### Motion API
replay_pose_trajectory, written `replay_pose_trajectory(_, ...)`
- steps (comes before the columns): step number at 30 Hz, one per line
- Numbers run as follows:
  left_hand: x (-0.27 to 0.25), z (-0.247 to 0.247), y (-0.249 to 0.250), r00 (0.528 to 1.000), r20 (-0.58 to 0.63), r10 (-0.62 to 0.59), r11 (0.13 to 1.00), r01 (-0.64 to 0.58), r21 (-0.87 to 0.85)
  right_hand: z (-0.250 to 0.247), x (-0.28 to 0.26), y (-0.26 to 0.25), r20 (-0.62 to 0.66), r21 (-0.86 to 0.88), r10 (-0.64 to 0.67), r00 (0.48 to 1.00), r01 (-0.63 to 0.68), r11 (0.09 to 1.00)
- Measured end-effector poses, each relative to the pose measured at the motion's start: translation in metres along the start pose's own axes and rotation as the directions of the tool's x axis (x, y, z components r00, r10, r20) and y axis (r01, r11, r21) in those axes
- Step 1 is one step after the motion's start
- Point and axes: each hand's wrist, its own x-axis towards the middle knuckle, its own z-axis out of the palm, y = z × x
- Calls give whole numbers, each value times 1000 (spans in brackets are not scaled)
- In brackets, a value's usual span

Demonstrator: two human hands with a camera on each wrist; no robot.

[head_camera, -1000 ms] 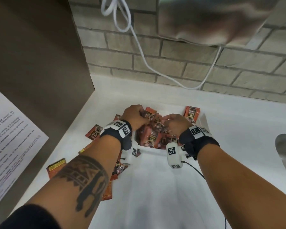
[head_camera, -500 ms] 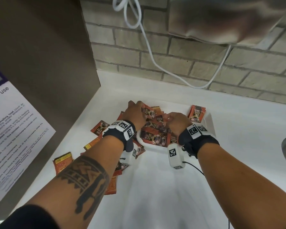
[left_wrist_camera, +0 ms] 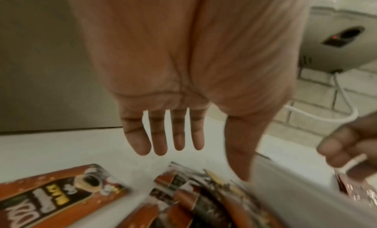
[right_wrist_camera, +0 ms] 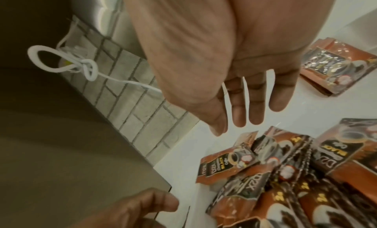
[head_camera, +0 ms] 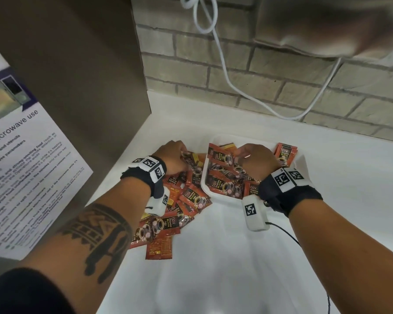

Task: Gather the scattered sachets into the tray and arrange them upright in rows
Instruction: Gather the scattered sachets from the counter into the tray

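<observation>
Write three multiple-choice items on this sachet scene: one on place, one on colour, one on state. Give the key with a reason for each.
1. Where is the loose pile of sachets relative to the tray?
A. to its left on the counter
B. to its right
C. stacked on its rim

2. What colour is the tray?
A. black
B. white
C. green

3. How do the sachets in the tray mostly lie?
A. upright in neat rows
B. in a jumble, flat and tilted
C. none are in it

Key: 1 A, the head view shows the pile under the left hand. 2 B, its rim is white beside the right hand. 3 B, they overlap at mixed angles.
</observation>
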Motion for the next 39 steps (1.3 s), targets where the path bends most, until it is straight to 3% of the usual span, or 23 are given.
replay_pose_trajectory(3,-1,10,1,995,95,28,992,-40,120,7,-10,-14,9,43,-60,998,60,997)
replay_pose_trajectory(10,15,32,13,998,63,14,983,-25,182,29,-29,-44,163,-59,-201,966,213,975)
replay_pose_trajectory(13,22,35,10,1000,-29,1,999,0,46,35,-30,-43,178,-72,-210,961,225,972)
replay_pose_trajectory(17,26,33,3,999,-38,16,978,-24,-209,40,-31,-40,186,-83,-196,963,214,973)
replay_pose_trajectory(26,26,31,-3,999,-20,-28,941,19,-339,43,-24,-46,215,-97,-151,965,175,980)
replay_pose_trajectory(31,25,34,12,999,-19,-33,944,24,-330,44,-24,-49,223,-127,-149,963,181,975)
replay_pose_trajectory(39,11,12,8,988,-112,-102,887,40,-460,40,-24,-45,200,-102,-138,970,160,982)
